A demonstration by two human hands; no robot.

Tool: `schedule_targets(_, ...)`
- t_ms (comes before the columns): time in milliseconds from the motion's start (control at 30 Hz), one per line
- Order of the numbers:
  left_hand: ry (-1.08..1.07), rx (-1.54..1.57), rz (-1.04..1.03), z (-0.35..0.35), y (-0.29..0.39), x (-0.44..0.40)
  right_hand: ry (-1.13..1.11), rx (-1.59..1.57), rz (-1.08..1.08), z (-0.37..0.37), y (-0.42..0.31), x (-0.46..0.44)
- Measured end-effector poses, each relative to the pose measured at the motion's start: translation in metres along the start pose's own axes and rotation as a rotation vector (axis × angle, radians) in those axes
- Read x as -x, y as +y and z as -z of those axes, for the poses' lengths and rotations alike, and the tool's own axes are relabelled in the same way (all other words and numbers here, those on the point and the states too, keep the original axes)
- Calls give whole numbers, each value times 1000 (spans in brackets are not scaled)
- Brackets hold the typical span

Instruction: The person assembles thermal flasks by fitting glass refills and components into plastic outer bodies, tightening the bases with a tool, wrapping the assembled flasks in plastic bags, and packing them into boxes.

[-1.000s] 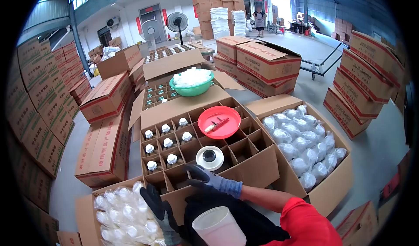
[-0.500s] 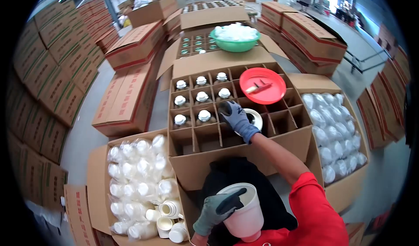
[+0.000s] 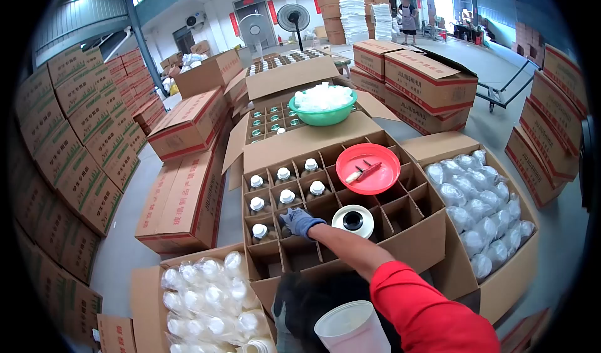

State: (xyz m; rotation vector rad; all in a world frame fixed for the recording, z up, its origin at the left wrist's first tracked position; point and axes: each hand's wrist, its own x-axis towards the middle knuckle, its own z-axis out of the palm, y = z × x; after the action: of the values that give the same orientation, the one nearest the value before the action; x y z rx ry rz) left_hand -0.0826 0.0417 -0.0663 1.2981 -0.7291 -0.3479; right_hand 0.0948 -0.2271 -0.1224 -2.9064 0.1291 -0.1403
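My right hand (image 3: 299,221), in a grey-blue glove, reaches into the divided carton (image 3: 350,262). Its fingers are closed over the top of a bottle in the front occupied row, and they hide the cap. Bottles with white caps (image 3: 287,196) stand in neighbouring cells. Right of the hand sits a cream ring with a black centre (image 3: 352,221). A grey-green patch at the bottom edge looks like my left hand (image 3: 288,333); its fingers are too dark and blurred to read. Beside it a white plastic tub (image 3: 352,328) is in my lap.
A red dish (image 3: 368,169) with small tools rests on the dividers. Behind it stands a green bowl (image 3: 323,107) of white pieces. Cartons of bagged white bottles (image 3: 213,296) and wrapped clear items (image 3: 479,209) flank me. A person (image 3: 408,21) stands far back.
My right hand has moved left, from beside the cream ring to the bottle. My left hand has dropped toward the bottom edge, away from the tub's rim. The view has tilted up.
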Motion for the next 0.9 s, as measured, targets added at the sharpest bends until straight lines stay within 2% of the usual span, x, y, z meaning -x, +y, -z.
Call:
schedule_targets(33, 30, -62, -19, 7, -9, -9, 46, 19, 36, 8, 0, 3)
schedule_targets(67, 62, -124, -36, 14, -17, -17, 205, -15, 153, 26, -3, 12)
schedule_targets(100, 115, 118, 28, 16, -23, -27, 132, 27, 153, 67, -13, 22)
schedule_targets(133, 170, 358, 101, 17, -26, -32, 265, 20, 229, 88, -16, 32)
schedule_targets(200, 158, 326, 182, 9, -6, -52, 424, 81, 388, 129, -22, 56)
schedule_targets(233, 149, 310, 206, 5, 1, -64, 435, 112, 443, 160, -34, 80)
schedule_targets(300, 63, 118, 106, 1, 0, -74, 636, 161, 614, 192, -47, 130)
schedule_targets(367, -18, -79, 8, -4, -6, -81, 473, -84, 527, 204, -60, 171)
schedule_targets(400, -60, -178, -39, -10, -8, -84, 413, -65, 497, 208, -67, 194)
schedule_targets(433, -94, 399, 125, -20, -4, -81, 596, -12, 540, 195, -70, 212)
schedule_targets(467, -37, 971, 304, -30, 0, -80, 629, -26, 536, 184, -72, 227)
schedule_targets(567, -129, 946, 357, -26, -16, -70, 671, -9, 524, 144, -71, 267)
schedule_targets(600, -113, 824, 349, -22, -20, -69, 592, -53, 501, 140, -69, 281)
schedule_targets(667, -156, 790, 335, -10, -17, -72, 479, -368, 494, 154, -61, 302)
schedule_targets(700, -182, 877, 348, -6, -5, -73, 398, -550, 486, 159, -60, 311)
schedule_targets(767, -59, 680, 307, 19, -29, -74, 400, -773, 269, 152, -42, 332)
schedule_targets(833, -9, 673, 372, 41, -31, -53, 508, -1117, -11, 153, -41, 360)
schedule_targets(900, -47, 670, 359, 53, -33, -53, 386, -923, 86, 139, -42, 395)
